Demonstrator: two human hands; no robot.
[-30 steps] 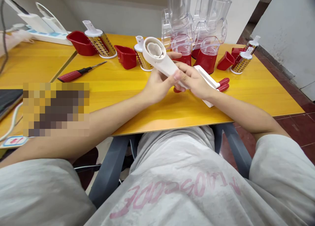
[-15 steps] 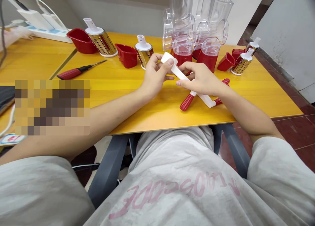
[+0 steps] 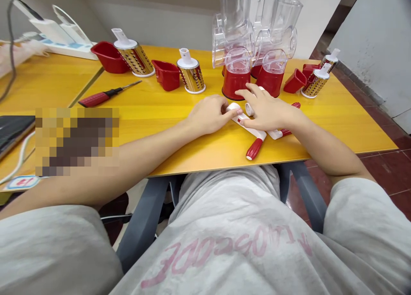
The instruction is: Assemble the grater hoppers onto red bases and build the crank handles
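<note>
A white crank handle (image 3: pixel 253 131) with a red grip lies on the table near the front edge. My left hand (image 3: pixel 208 114) is closed around its far end, thumb on top. Over the other crank handles, my right hand (image 3: pixel 268 110) is open with fingers spread, its thumb near the first handle's arm. Beneath and beside it show a white round hub (image 3: pixel 248 109), a second handle's white arm (image 3: pixel 275 134) and a further red grip (image 3: pixel 296 105); the right hand covers the rest of these.
Clear grater bodies on red bases (image 3: pixel 236 84) stand behind my hands. Grater drums (image 3: pixel 192 75) and red cups (image 3: pixel 167 75) line the back left, with more at the right. A screwdriver (image 3: pixel 99 98) and a power strip (image 3: pixel 77 49) are at the left.
The white crank handle, raised between both hands before, is now down on the table with its red grip toward me. My left hand has lowered; my right hand has let go and spread its fingers.
</note>
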